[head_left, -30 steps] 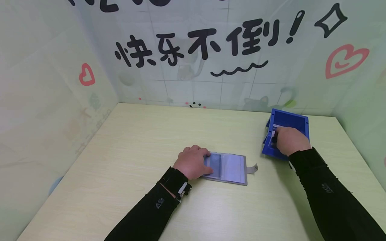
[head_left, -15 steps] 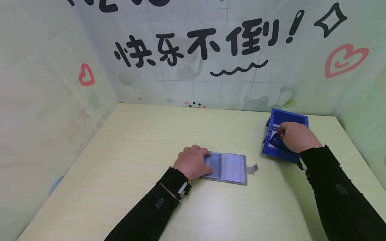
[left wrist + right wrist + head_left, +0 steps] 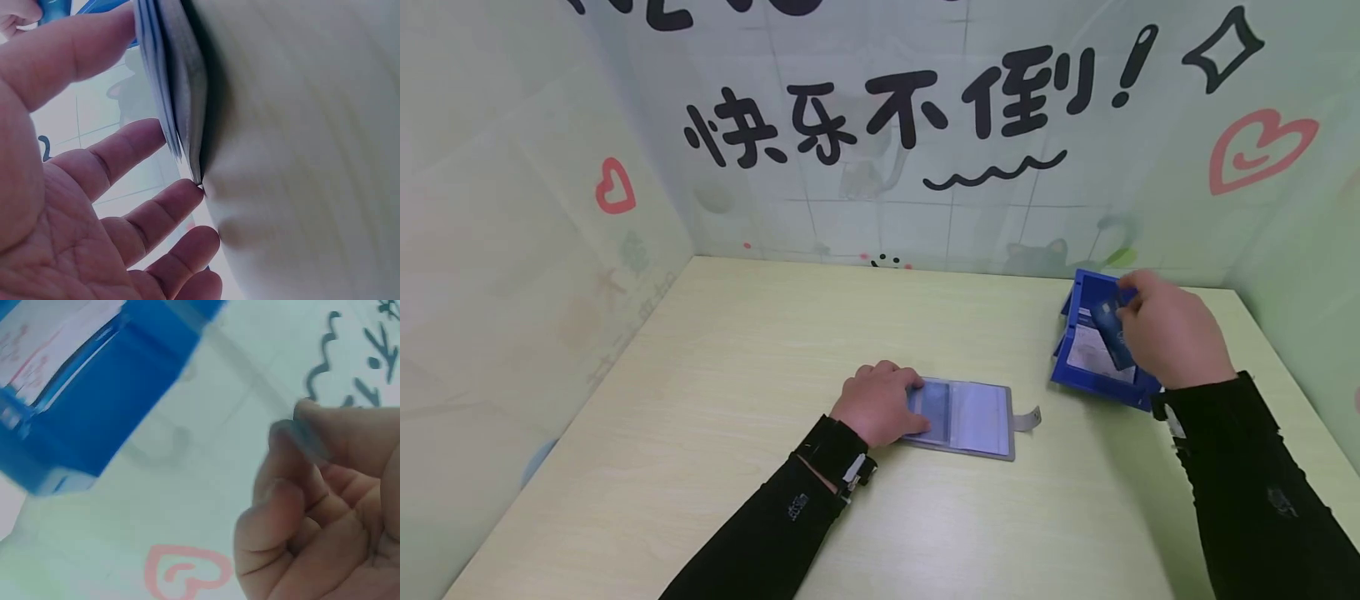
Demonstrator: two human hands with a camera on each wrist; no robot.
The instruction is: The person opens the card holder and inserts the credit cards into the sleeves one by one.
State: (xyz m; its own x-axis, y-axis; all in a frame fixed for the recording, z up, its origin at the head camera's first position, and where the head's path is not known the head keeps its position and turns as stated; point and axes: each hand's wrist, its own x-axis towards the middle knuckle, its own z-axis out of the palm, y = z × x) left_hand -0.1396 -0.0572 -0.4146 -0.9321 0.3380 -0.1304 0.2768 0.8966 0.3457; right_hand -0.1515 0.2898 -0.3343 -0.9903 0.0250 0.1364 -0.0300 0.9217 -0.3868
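An open grey card holder [image 3: 973,419] with clear pockets lies at the table's middle. My left hand [image 3: 880,402] rests flat on its left page; in the left wrist view the straight fingers [image 3: 134,147] touch the edge of the stacked pages [image 3: 178,81]. At the right, my right hand [image 3: 1172,333] pinches a dark blue card [image 3: 1108,331] and holds it above an open blue box [image 3: 1093,379], which holds white cards [image 3: 1086,352]. The right wrist view shows the box [image 3: 106,394] below and the card [image 3: 306,439] edge-on between thumb and fingers.
The pale wooden table [image 3: 737,375] is walled in on three sides by panels [image 3: 512,208] printed with hearts and black characters. The card holder's strap tab [image 3: 1028,419] sticks out to the right. The blue box sits near the back right corner.
My right hand has lifted up and to the right out of the blue box, taking the dark blue card with it. The left hand and card holder have not moved.
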